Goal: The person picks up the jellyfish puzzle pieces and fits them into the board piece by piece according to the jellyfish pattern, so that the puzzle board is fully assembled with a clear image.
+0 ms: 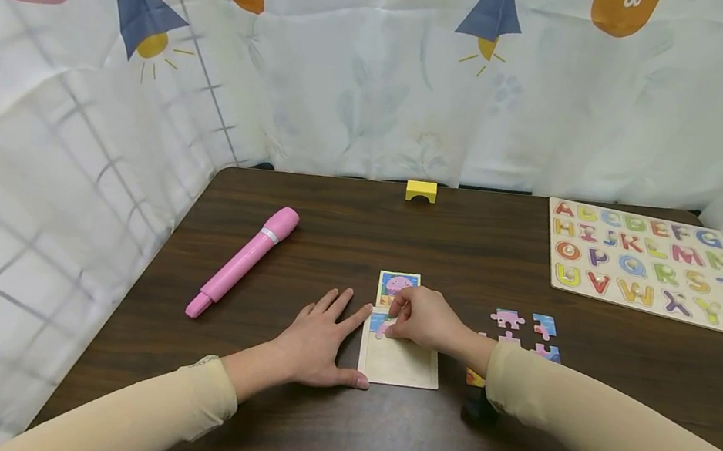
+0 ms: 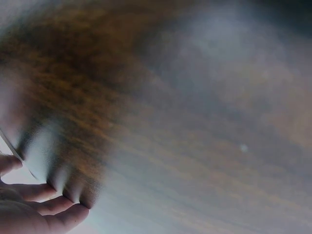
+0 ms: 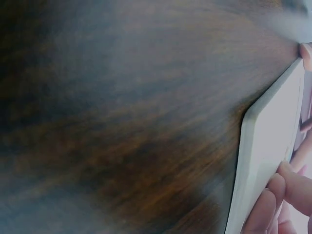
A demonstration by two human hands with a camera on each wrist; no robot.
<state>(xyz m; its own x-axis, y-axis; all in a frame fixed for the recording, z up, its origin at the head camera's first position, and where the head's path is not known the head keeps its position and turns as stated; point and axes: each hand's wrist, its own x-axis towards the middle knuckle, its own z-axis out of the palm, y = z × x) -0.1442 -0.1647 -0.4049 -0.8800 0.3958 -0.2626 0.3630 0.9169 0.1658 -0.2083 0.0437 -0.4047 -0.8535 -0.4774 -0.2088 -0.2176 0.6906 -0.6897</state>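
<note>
A shallow pale wooden puzzle board (image 1: pixel 399 368) lies on the table, also visible in the right wrist view (image 3: pixel 273 131). My left hand (image 1: pixel 319 340) lies spread beside it, forefinger and thumb touching its left edge. A blue-and-pink jigsaw piece (image 1: pixel 382 324) sits in the board's upper left, partly covered by my right hand (image 1: pixel 429 318). The right thumb and fingers are curled together over the board, pinching at the piece. Just behind the board is a small picture card (image 1: pixel 399 284) with a pink figure, partly hidden by the right hand.
Several loose jigsaw pieces (image 1: pixel 507 318) lie right of the board, some hidden under the right forearm. A wooden alphabet board (image 1: pixel 653 267) is at the back right. A pink stick-shaped object (image 1: pixel 244 262) lies left; a yellow block (image 1: pixel 421 189) stands at the far edge.
</note>
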